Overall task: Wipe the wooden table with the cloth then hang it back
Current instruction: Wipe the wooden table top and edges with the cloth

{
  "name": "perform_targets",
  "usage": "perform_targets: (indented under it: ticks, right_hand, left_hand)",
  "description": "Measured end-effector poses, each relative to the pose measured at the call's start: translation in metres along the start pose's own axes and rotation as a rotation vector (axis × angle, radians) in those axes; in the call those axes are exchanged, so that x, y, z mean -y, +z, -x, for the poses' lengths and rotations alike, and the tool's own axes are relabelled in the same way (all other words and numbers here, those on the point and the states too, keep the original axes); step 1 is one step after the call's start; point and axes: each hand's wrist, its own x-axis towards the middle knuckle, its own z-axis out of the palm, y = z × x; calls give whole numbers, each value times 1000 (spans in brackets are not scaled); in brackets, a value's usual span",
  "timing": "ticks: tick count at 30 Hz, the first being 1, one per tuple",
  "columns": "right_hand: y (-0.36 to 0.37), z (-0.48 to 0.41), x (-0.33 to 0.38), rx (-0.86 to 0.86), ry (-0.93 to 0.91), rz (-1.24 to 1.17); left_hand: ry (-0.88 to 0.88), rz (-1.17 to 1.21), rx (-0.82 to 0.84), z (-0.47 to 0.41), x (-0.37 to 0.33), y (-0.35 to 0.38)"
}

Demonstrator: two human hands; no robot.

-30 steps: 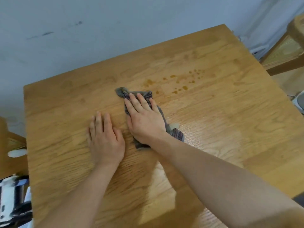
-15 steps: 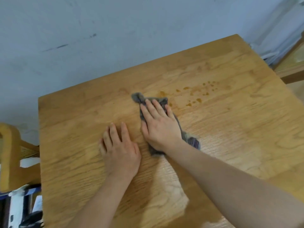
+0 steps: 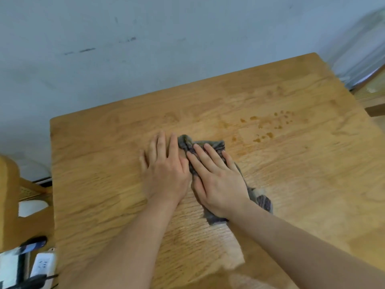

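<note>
Your right hand point(image 3: 216, 182) lies palm down on the crumpled grey-brown cloth point(image 3: 201, 143), near the middle of the light wooden table point(image 3: 302, 184). Its fingers point(image 3: 208, 156) are straight and slightly spread, pressing the cloth flat against the wood and not curled round it. The cloth runs under your palm as a long bunched strip. One twisted end shows beyond your fingertips on the far side, and the other end sticks out to the right of your wrist on the near side.

Your left hand point(image 3: 164, 170) rests flat on the bare table just to the left of the right hand, palm down. Its fingers point(image 3: 161, 143) are straight, close together and hold nothing. The inner edge of this hand sits right against the far left end of the cloth, though you cannot tell whether it actually touches the fabric. The two thumbs lie side by side between the hands.

A scatter of small amber droplets point(image 3: 268, 134) sits on the table to the far right of the cloth, apart from it. A pale scuffed wall point(image 3: 145, 59) stands beyond the far edge of the table. A light wooden chair point(image 3: 8, 205) stands at the left edge of the view, with a white power strip point(image 3: 42, 265) on the floor near it.
</note>
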Motion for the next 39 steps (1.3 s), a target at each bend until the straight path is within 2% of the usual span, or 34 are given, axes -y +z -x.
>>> perform_targets:
  ticks: [5,7,9,14,19,24,26,28,31,33,36,39]
  right_hand:
    - [-5,-113,-4,-46,174,-3]
    - [-4,-135,2,-67,184,7]
    - [-4,-125,3,-77,149,0]
    - [-7,-49,-17,-2,-85,37]
    - [-10,-131,2,-26,34,3]
    - [-15,-159,14,100,-245,-178]
    - [-15,-139,-2,74,-338,-127]
    - [-16,-127,-33,12,-274,-9]
    - [-21,-142,-61,-18,45,58]
    - [-19,-154,-54,-47,150,55]
    - [-13,-124,-33,-76,188,20]
    - [-7,-48,-13,-73,80,35]
  left_hand:
    - [12,-33,25,4,-1,-2]
    - [-4,-29,35,-1,-1,-2]
    - [-11,-30,45,1,-1,-2]
    - [8,-1,22,2,1,1]
    - [-11,40,23,-2,-1,0]
    - [-22,69,18,0,0,-3]
    - [-10,62,13,0,1,-3]
    - [-2,64,11,1,1,-2]
    - [4,53,11,0,3,0]
    - [-2,58,16,-3,3,0]
    - [-14,58,27,3,1,-1]
    - [-6,59,29,5,0,-3]
